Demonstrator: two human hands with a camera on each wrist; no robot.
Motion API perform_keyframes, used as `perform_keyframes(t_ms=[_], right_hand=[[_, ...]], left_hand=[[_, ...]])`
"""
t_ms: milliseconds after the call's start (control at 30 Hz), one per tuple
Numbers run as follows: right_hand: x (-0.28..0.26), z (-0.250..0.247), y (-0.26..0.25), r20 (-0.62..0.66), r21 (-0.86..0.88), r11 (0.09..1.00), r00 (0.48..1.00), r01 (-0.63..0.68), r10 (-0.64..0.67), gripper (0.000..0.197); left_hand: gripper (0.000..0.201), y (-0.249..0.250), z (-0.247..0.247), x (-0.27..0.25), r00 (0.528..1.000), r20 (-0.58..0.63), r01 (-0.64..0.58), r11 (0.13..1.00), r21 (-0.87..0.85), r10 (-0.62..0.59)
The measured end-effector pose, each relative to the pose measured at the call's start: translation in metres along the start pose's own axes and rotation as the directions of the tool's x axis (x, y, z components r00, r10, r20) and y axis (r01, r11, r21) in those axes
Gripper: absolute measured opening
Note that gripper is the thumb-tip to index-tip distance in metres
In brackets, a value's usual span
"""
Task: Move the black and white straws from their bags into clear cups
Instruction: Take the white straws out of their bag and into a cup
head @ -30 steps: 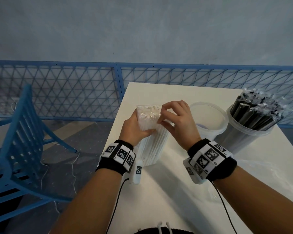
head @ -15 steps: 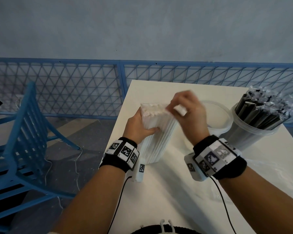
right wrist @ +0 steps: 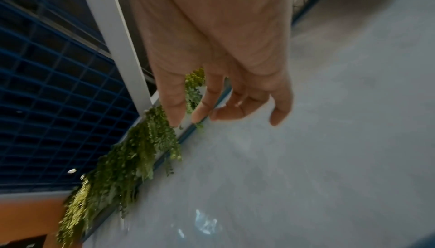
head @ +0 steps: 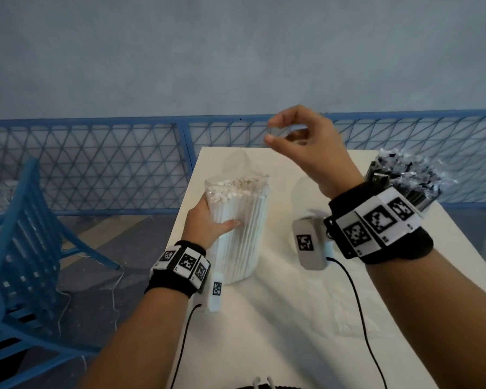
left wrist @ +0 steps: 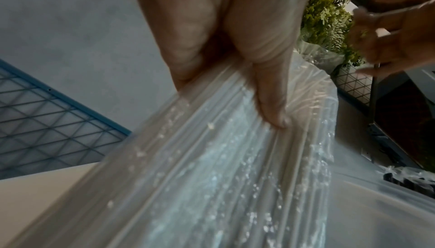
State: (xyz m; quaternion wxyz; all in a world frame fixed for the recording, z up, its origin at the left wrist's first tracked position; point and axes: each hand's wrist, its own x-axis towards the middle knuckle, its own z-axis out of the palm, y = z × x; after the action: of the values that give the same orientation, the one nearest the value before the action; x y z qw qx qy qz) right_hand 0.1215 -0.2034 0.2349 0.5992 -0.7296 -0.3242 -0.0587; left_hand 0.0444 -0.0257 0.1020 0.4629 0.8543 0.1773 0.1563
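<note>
The left hand (head: 208, 220) gripped the bag of white straws (head: 240, 228) around its upper half, thumb laid across the front and fingers (left wrist: 270, 88) curled over the ribbed film, holding the bundle upright on the worktop (head: 292, 318). In my judgement this grip steadied the pack so its top could be opened. The bag was thin, clear, crinkled plastic; the straws inside were slender white tubes, tightly packed, their cut ends showing at the top.

The right hand (head: 306, 141) was raised above and beyond the pack, apart from it, thumb and forefinger drawn near each other with the other fingers loosely curled. A faint clear film appeared between the fingertips in the head view, but the right wrist view showed nothing held; whether it pinched anything cannot be told.

The black straws (head: 404, 178) stood on end in a clear cup (head: 424, 203) at the far right, wrappers glinting. A second clear cup (head: 303, 189), seemingly empty, stood between, largely behind the right forearm.
</note>
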Motion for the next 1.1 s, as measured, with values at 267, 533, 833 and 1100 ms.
perform_keyframes(t_ms=[267, 533, 833, 1100], right_hand=[[-0.067, 0.037, 0.045, 0.326, -0.419, 0.893, 0.945, 0.164, -0.02, 0.026], [-0.044, 0.032, 0.05, 0.252, -0.607, 0.787, 0.966, 0.112, 0.056, 0.058], [-0.052, 0.043, 0.057, 0.234, -0.564, 0.789, 0.963, 0.244, -0.131, 0.019], [-0.052, 0.033, 0.051, 0.094, -0.513, 0.841, 0.985, 0.171, -0.143, 0.035]], left_hand=[[0.071, -0.002, 0.001, -0.005, 0.999, 0.021, -0.024, 1.0, -0.01, 0.024], [0.075, -0.003, 0.0, -0.016, 0.999, 0.034, -0.001, 0.997, -0.072, 0.004], [0.075, 0.001, -0.001, -0.018, 1.0, 0.026, -0.015, 0.998, -0.059, 0.017], [0.072, 0.002, -0.001, -0.019, 0.999, 0.03, -0.02, 0.997, -0.079, 0.023]])
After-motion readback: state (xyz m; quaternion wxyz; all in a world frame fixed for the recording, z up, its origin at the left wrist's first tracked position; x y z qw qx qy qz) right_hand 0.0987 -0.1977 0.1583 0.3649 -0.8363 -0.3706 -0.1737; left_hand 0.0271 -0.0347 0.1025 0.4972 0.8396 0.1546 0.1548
